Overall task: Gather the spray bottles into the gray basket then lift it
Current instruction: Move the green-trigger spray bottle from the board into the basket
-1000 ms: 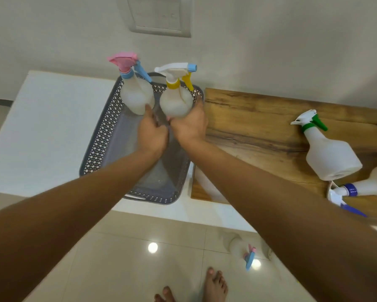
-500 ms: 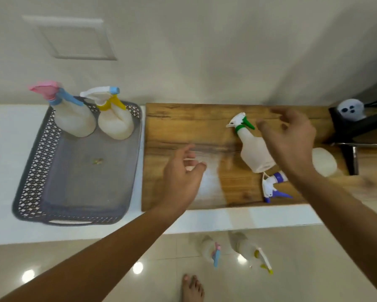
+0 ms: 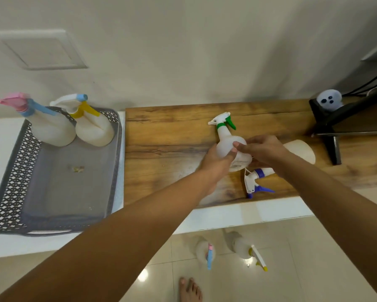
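Observation:
The gray basket [image 3: 15, 175] sits on the white counter at the left. Two white spray bottles stand at its far end, one with a pink and blue trigger [image 3: 52, 129] and one with a yellow trigger [image 3: 94, 131]. On the wooden board [image 3: 165, 149] a green-trigger spray bottle [image 3: 225, 138] stands upright. My left hand [image 3: 216, 162] wraps its left side and my right hand [image 3: 266, 149] closes on its right side. A blue-trigger spray bottle [image 3: 256, 182] lies on its side just behind, its body partly hidden by my right wrist.
A black stand [image 3: 329, 131] with a small pale figure [image 3: 329, 99] on it occupies the board's right end. The white counter [image 3: 237, 216] ends just in front of the board. Below are glossy floor tiles and my bare foot [image 3: 189, 290].
Both hands left the two bottles in the basket, swung right across the board and closed around the green-trigger bottle. The view turned right with them.

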